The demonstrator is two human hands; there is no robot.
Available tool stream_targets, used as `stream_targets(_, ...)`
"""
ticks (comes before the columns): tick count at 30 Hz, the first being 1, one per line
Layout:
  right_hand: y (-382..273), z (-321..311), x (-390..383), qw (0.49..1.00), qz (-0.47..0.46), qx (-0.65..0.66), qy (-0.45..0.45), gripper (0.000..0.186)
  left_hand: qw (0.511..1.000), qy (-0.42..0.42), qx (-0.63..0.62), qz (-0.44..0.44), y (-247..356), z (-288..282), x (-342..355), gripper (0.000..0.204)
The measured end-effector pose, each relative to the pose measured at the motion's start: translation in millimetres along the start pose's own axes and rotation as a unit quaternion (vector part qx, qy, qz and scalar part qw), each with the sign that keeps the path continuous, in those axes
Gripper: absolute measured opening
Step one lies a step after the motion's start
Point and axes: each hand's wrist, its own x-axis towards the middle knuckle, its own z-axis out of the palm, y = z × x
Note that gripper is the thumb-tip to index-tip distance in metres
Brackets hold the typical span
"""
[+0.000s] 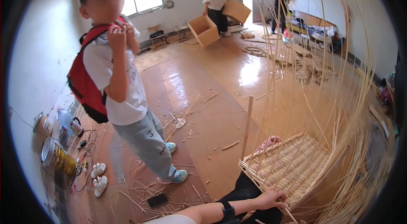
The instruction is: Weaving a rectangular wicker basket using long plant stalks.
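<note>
Can't tell about right hand; holding basket (292,162) with left hand (272,199).
Could snap canes (347,192) beside it, bending too hard.

Pale sleeve (171,219); bare forearm (207,213); wide black wristband (228,211); black trousers (243,188).

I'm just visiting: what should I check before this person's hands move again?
1. Left hand at the basket: ok, it is at the near corner.
2. Right hand ready: cannot tell, it is out of view.
3. Canes bundled: not ok, they fan out loosely, many standing tall.
4. Floor swept: not ok, scraps are scattered across it.
5. Phone off the floor: not ok, it lies among scraps.
6. Standing person with the backpack clear of the basket: ok, they stand apart from it.
</note>
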Motion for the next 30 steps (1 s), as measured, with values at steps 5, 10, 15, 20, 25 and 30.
stream_targets(5,-6.7,-0.3,-6.0,0.998,-0.049,0.008,0.034,0.041,0.999,-0.018,0.002,0.027,-9.2,-6.6,0.6,0.031)
stream_targets(10,-26.2,6.0,-8.9,0.996,-0.052,-0.034,0.062,0.045,1.000,-0.027,-0.013,0.009,-2.5,-14.7,2.0,0.028)
stream_targets(15,-40.0,13.5,5.6,0.993,-0.057,-0.087,0.062,0.053,0.999,0.008,-0.017,-0.041,-24.9,-5.0,2.7,0.039)
stream_targets(20,-62.8,13.5,38.0,0.985,-0.058,-0.154,0.047,0.058,0.998,0.036,-0.039,-0.039,-21.3,2.5,4.8,0.033)
stream_targets(25,-82.4,21.2,81.7,0.921,-0.209,-0.301,-0.133,0.058,0.994,0.083,-0.056,-0.045,-17.9,-3.3,-0.1,0.030)
stream_targets(30,-127.2,84.2,93.4,0.747,-0.425,-0.479,-0.179,0.056,0.988,0.131,-0.072,-0.039,-1.4,-5.4,-5.2,0.028)
